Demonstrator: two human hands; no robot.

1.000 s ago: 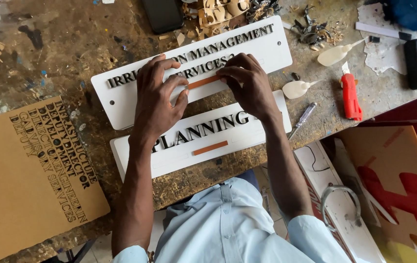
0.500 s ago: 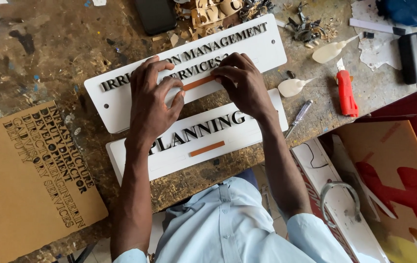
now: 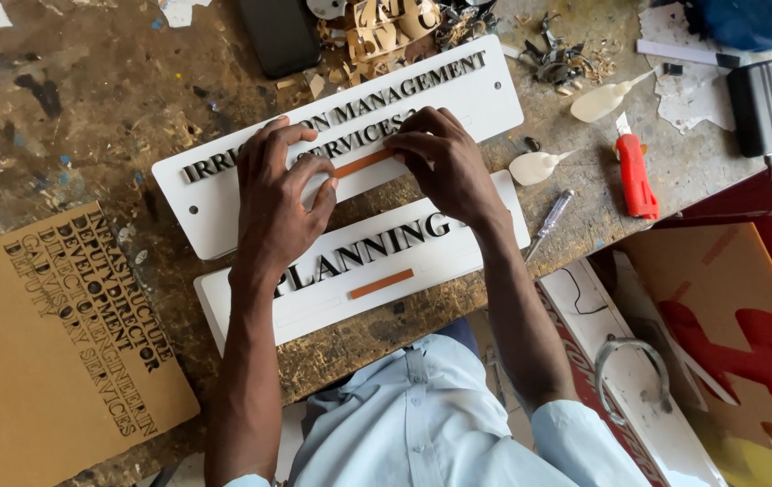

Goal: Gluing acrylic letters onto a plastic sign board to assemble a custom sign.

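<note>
A worn, paint-flecked wooden counter (image 3: 88, 117) carries everything, and its top and left edges are cut off by the frame. At lower left lies a large brown cardboard sheet (image 3: 34, 361) with cut-out letters. Across the middle lies a long white rectangular sign plate with raised dark letters (image 3: 458, 95), tilted up to the right; just below it, close alongside, lies a second white sign plate (image 3: 422, 248) bearing a short orange strip (image 3: 383, 283). The left hand (image 3: 279, 194) rests on the upper plate with fingers loosely curled, fingertips pressed to the plate at one end of a thin orange strip (image 3: 363, 163). The right hand (image 3: 444, 162) bends its fingers down onto the strip's other end. Both hands hide several letters. Whether either hand pinches the strip or only presses it cannot be told. To the right lies a red-handled utility knife (image 3: 636, 176).
</note>
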